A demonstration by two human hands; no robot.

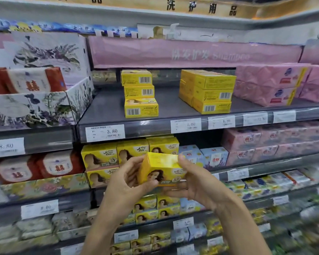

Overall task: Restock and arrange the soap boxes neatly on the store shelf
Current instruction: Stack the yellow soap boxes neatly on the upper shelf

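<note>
**One box in hand, upper shelf only part filled**

You hold a yellow soap box [162, 168] between both hands, out in front of the stock and not yet set on any shelf. Your left hand [125, 183] grips its left end: the fingers [134, 162] curl round the far side and the thumb presses the near lower corner. Your right hand [195, 183] takes the other end, thumb on the top right edge and the other fingers cupped beneath. Both grasps are closed on the box.

Above your fingertips, the dark shelf [173, 105] carries two groups of the same yellow boxes. There is a single column of three [139, 93] above your left fingers and a wider block [208, 91] up and to the right of your right thumb. Bare shelf shows between them and to the left of the column.

By that, you look early to midway through restocking: some boxes are up, but much room remains. The column steps unevenly, its lowest box jutting forward, so squaring is likely also left. Just behind your fingers, the front-facing yellow row [131, 155] looks full.
</note>
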